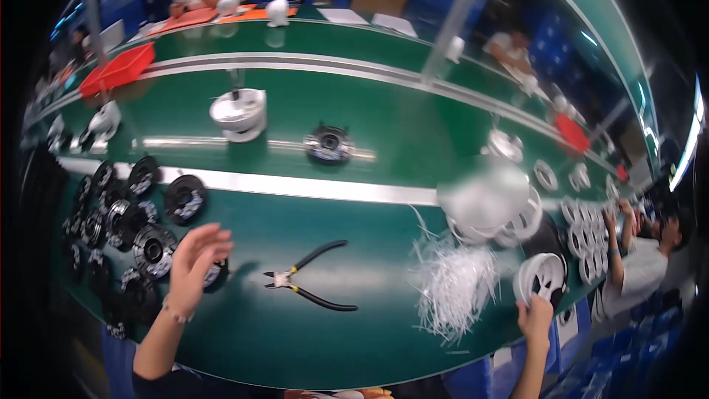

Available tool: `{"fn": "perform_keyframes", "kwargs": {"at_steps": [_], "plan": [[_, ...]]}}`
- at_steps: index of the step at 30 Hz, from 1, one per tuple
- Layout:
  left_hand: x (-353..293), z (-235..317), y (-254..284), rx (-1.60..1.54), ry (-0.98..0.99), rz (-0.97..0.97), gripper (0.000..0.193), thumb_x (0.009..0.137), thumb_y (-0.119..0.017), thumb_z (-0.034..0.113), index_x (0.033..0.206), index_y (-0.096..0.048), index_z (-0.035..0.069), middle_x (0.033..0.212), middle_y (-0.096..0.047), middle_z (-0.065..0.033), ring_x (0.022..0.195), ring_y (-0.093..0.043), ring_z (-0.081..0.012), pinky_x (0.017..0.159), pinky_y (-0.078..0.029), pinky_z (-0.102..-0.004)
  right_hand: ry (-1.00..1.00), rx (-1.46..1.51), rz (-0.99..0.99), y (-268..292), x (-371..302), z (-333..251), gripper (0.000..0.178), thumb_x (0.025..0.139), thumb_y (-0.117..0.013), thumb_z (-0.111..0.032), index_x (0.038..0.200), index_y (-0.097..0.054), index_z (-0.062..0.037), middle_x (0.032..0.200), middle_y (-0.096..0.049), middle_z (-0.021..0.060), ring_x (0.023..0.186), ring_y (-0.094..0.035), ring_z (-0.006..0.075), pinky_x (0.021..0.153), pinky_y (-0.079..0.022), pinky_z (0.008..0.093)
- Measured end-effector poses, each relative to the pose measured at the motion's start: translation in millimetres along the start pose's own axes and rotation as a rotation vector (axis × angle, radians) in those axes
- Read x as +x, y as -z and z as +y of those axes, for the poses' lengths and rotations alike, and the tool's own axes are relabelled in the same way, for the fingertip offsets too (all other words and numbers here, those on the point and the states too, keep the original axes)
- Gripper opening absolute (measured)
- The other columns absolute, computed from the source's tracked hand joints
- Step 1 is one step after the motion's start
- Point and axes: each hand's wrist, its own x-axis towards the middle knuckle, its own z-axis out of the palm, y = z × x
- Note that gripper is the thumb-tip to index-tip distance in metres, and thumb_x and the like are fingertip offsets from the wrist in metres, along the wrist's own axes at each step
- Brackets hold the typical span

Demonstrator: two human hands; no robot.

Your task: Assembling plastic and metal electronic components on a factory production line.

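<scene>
My left hand [193, 264] is over the near left of the green table, its fingers stretched and slightly curved. Partly hidden behind it lies a black round part [216, 275], and the hand does not appear to grip it. At the right, my right hand [538, 316] grips the lower rim of a white round housing [526, 281] with openings inside. Between the hands rests a pair of side cutters [283, 278], jaws pointing left and black handles spread. A heap of white plastic strips [456, 288] sits left of the housing.
Several black round parts [155, 247] crowd the left. Blurred white round pieces [484, 196] pile up behind the strips. Beyond a metal rail [310, 188], a belt carries a white housing [240, 114] and a black disc [329, 144]. Another person [639, 266] works at right, near white rings [587, 240].
</scene>
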Motion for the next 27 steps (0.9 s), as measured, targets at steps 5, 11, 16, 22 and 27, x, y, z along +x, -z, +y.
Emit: {"fn": "perform_keyframes", "kwargs": {"at_steps": [5,11,16,22,27], "plan": [[-112,20,64,0.041,-0.06,0.483,0.027,0.087,-0.043,0.008,0.113,-0.045,-0.001,0.1,-0.055,-0.01,0.086,-0.055,-0.0161,0.079,-0.044,-0.0267,0.48,0.378,0.136,66,55,-154,0.025,0.06,-0.07,-0.008,0.081,-0.058,-0.0026,0.077,-0.059,0.0159,0.073,-0.056,0.0344,0.063,-0.043,0.0399],[-162,6,73,0.056,-0.056,0.59,0.026,0.087,-0.044,0.009,0.111,-0.046,0.0,0.099,-0.055,-0.0095,0.083,-0.055,-0.0151,0.078,-0.044,-0.026,1.08,0.462,-0.23,2,133,-318,0.021,0.065,-0.068,-0.017,0.077,-0.054,-0.0044,0.073,-0.058,0.0106,0.07,-0.057,0.0305,0.061,-0.044,0.0397],[-197,3,93,0.186,-0.015,0.782,0.026,0.088,-0.044,0.01,0.111,-0.047,-0.001,0.098,-0.055,-0.0091,0.082,-0.055,-0.0136,0.078,-0.045,-0.0255,1.17,0.276,-0.437,-9,155,-374,0.022,0.065,-0.068,-0.018,0.079,-0.058,-0.0036,0.077,-0.059,0.0107,0.073,-0.057,0.0299,0.061,-0.046,0.038],[-243,-4,131,0.196,0.009,1.083,0.026,0.089,-0.043,0.013,0.111,-0.048,-0.001,0.097,-0.055,-0.0078,0.084,-0.054,-0.0121,0.079,-0.044,-0.0236,0.853,0.637,0.179,-45,260,-363,0.048,0.066,-0.07,-0.025,0.105,-0.054,-0.0022,0.119,-0.048,0.018,0.11,-0.044,0.036,0.095,-0.033,0.0406],[-236,-8,131,0.296,-0.078,1.034,0.021,0.087,-0.044,0.006,0.105,-0.049,-0.004,0.091,-0.057,-0.0102,0.079,-0.056,-0.0154,0.075,-0.047,-0.0274,0.604,0.503,0.03,-123,288,-317,0.039,0.065,-0.067,-0.013,0.102,-0.056,-0.005,0.101,-0.058,0.0155,0.095,-0.054,0.0322,0.083,-0.043,0.0376]]}}
